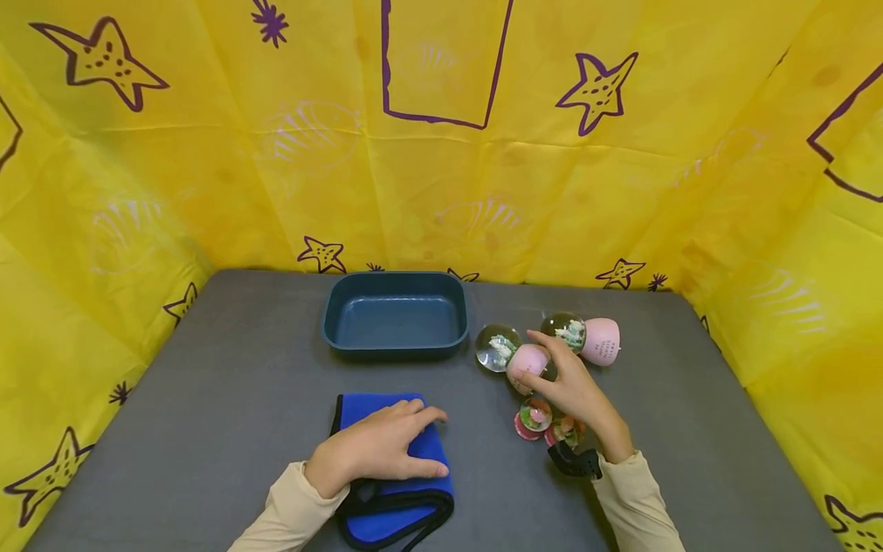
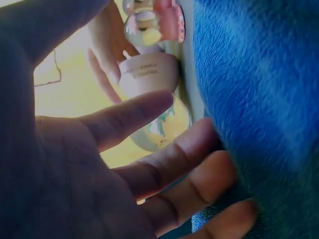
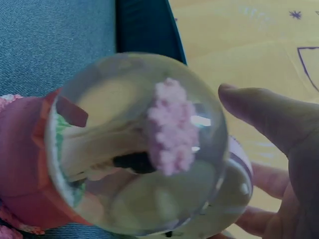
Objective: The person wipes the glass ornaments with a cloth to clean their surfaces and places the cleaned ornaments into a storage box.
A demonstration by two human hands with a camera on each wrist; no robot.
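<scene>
My left hand (image 1: pixel 386 445) lies over a folded blue cloth (image 1: pixel 428 452) with black edging, fingers spread. The left wrist view shows its fingertips against the fuzzy cloth (image 2: pixel 259 74). My right hand (image 1: pixel 569 383) is at the pink base (image 1: pixel 527 364) of a snow globe (image 1: pixel 498 349) lying on its side. Thumb and forefinger extend on either side of that base; in the right wrist view the thumb (image 3: pixel 254 102) stands apart from it. Two small snow globes with red-pink bases, one here (image 1: pixel 534 418), lie below the hand, one partly hidden. Another large pink-based snow globe (image 1: pixel 600 341) lies beyond it.
A dark blue rectangular tray (image 1: pixel 396 353) stands at the back of the grey table (image 1: pixel 228 399), left of the snow globes. Yellow cloth (image 1: pixel 441 184) with starfish drawings walls the table at the back and sides.
</scene>
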